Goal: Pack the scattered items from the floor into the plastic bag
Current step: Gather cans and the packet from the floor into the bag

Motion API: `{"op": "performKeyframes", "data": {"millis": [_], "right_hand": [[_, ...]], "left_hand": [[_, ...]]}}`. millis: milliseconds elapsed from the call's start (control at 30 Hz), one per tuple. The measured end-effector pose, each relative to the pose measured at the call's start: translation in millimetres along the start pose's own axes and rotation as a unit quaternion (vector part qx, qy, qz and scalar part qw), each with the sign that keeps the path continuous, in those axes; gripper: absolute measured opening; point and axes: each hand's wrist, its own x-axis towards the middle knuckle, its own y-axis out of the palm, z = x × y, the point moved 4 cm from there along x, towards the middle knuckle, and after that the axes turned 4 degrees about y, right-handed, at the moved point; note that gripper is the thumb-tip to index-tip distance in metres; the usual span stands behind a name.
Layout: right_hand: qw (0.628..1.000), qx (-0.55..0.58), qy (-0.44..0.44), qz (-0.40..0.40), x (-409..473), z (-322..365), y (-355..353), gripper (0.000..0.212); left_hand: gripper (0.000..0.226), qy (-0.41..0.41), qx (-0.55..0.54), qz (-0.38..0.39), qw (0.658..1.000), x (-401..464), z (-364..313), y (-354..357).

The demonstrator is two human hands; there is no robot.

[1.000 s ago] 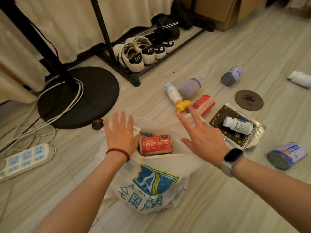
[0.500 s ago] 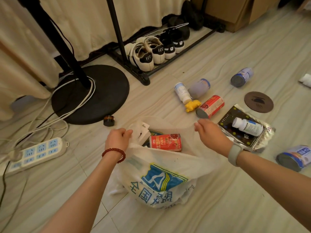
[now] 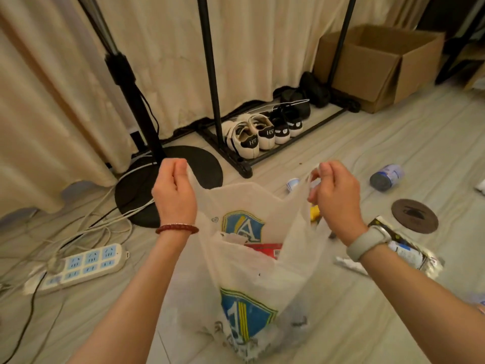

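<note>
A white plastic bag (image 3: 252,274) with a blue and yellow crest hangs upright between my hands, its mouth held apart. My left hand (image 3: 173,193) pinches the left handle. My right hand (image 3: 333,195) pinches the right handle. Inside, a red can (image 3: 265,249) shows at the bottom. On the floor to the right lie a blue-labelled can (image 3: 387,177), a small white bottle (image 3: 292,183), a yellow piece (image 3: 315,212) partly behind the bag, a brown round coaster (image 3: 414,216) and a foil packet with a white bottle (image 3: 409,254) on it under my right wrist.
A black stand with a round base (image 3: 207,166) and trailing cables stands behind the bag at the left. A white power strip (image 3: 78,265) lies at the left. A shoe rack with sneakers (image 3: 258,135) and a cardboard box (image 3: 380,67) stand at the back by the curtain.
Both hands went from spread open over the bag to pinching its handles, then lifted it upright off the floor. The view tilted up toward the curtain.
</note>
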Motion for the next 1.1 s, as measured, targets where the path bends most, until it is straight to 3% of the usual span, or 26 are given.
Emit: {"op": "performKeyframes", "data": {"millis": [100, 200, 300, 400, 500, 600, 700, 800, 867, 900, 967, 1033, 1100], "right_hand": [[0.998, 0.034, -0.027, -0.051, 6, 8, -6, 0.026], [0.998, -0.010, -0.050, -0.032, -9, -4, -5, 0.024], [0.982, -0.167, -0.077, 0.050, -35, -47, -4, 0.028], [0.916, -0.349, 0.029, 0.193, -55, -110, -23, 0.027], [0.858, -0.390, 0.106, 0.318, -82, -144, -28, 0.029], [0.837, -0.423, 0.098, 0.333, -94, -148, -15, 0.029], [0.845, -0.437, 0.091, 0.294, -92, -140, -8, 0.035], [0.878, -0.429, -0.118, 0.178, -87, -105, 0, 0.048], [0.865, -0.372, -0.289, 0.170, -95, -82, 15, 0.044], [0.846, -0.351, -0.343, 0.206, -102, -76, 25, 0.041], [0.815, -0.335, -0.372, 0.294, -115, -75, 43, 0.035], [0.808, -0.354, -0.317, 0.347, -121, -88, 54, 0.042], [0.798, -0.410, -0.229, 0.377, -112, -108, 55, 0.069]], "left_hand": [[0.017, 0.036, -0.016, -0.018, 0.999, 2, -14, -11], [0.016, -0.008, -0.001, 0.010, 1.000, -20, -3, -16], [0.017, -0.119, 0.049, 0.033, 0.991, -59, 35, -28], [0.023, -0.227, 0.139, 0.053, 0.962, -98, 86, -46], [0.026, -0.295, 0.213, 0.125, 0.923, -134, 126, -55], [0.030, -0.335, 0.284, 0.160, 0.884, -152, 146, -56], [0.026, -0.268, 0.331, 0.143, 0.894, -142, 130, -52], [0.036, -0.013, 0.374, 0.128, 0.919, -122, 85, -42], [0.029, 0.156, 0.347, 0.202, 0.902, -118, 60, -19], [0.025, 0.197, 0.329, 0.273, 0.882, -119, 56, -4], [0.027, 0.186, 0.339, 0.412, 0.825, -125, 58, 22], [0.042, 0.143, 0.382, 0.462, 0.788, -130, 78, 32], [0.074, 0.097, 0.415, 0.476, 0.769, -132, 102, 29]]}}
